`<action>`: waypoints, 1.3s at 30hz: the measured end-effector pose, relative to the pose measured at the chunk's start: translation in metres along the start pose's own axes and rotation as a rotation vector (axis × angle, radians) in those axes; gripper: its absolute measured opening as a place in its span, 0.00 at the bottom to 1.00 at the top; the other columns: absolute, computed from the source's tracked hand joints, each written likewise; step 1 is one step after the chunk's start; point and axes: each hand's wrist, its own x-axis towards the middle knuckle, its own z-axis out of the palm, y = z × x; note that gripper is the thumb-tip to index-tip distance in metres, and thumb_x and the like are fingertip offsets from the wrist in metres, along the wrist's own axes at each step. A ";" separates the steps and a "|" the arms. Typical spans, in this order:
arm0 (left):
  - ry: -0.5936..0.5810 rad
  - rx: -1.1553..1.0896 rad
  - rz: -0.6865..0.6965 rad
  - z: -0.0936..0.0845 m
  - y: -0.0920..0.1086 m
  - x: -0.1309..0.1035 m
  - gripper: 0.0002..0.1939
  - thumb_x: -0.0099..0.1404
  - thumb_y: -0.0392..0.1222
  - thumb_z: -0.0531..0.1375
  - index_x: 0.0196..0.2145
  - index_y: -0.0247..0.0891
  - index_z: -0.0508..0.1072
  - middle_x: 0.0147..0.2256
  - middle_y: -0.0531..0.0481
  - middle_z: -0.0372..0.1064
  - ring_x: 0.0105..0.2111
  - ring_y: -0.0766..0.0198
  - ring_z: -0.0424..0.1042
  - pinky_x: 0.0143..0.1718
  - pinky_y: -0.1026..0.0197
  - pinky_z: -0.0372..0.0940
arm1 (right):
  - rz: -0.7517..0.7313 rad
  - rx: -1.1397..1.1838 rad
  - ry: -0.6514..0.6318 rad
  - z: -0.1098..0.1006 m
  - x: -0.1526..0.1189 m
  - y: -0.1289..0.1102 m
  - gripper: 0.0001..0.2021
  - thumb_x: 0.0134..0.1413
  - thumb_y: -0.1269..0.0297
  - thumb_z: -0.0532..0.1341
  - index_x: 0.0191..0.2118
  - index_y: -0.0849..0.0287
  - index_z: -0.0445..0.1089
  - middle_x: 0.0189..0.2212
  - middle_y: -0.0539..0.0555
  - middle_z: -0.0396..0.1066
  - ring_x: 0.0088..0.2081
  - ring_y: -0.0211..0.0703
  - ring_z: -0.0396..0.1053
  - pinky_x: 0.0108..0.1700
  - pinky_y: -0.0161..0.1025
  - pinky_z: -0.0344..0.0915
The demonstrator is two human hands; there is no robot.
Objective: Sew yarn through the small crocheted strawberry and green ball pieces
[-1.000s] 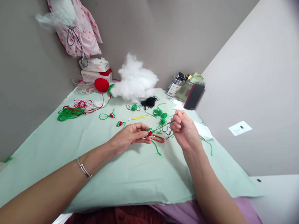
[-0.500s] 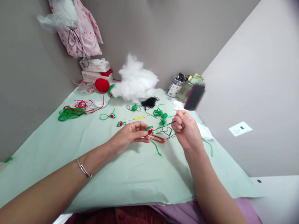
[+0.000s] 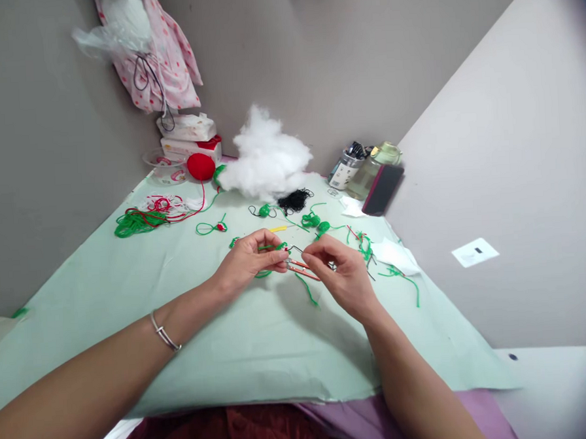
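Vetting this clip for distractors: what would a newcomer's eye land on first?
Likely the big white fluffy heap at the back of the pale green table, with the bright red yarn ball to its left. Next, mid-table, the left hand pinches a small green-and-red piece, while the right hand beside it appears to pinch a dark strand.

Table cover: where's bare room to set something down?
Free: table cover between left forearm and right forearm, near side; also between left forearm and green yarn tangle. Crowded: between right hand and white stuffing.
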 end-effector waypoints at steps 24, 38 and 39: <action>0.115 0.292 0.189 0.005 -0.003 -0.004 0.15 0.53 0.47 0.70 0.29 0.37 0.68 0.28 0.56 0.67 0.29 0.66 0.73 0.32 0.62 0.67 | 0.146 -0.050 -0.099 0.003 -0.002 -0.003 0.08 0.58 0.68 0.62 0.27 0.59 0.68 0.22 0.46 0.63 0.24 0.33 0.56 0.27 0.33 0.54; 0.158 0.351 0.271 0.006 -0.005 -0.005 0.14 0.55 0.45 0.69 0.29 0.37 0.68 0.29 0.56 0.67 0.27 0.69 0.70 0.30 0.64 0.65 | 0.201 -0.031 -0.136 0.003 -0.001 -0.004 0.08 0.57 0.67 0.61 0.27 0.59 0.69 0.21 0.47 0.63 0.24 0.33 0.56 0.27 0.34 0.54; 0.159 0.354 0.279 0.006 -0.005 -0.005 0.13 0.55 0.45 0.69 0.29 0.37 0.68 0.29 0.56 0.66 0.27 0.69 0.70 0.30 0.64 0.65 | 0.206 -0.025 -0.138 0.003 -0.002 -0.004 0.08 0.57 0.67 0.61 0.27 0.59 0.69 0.21 0.47 0.63 0.24 0.33 0.56 0.27 0.34 0.54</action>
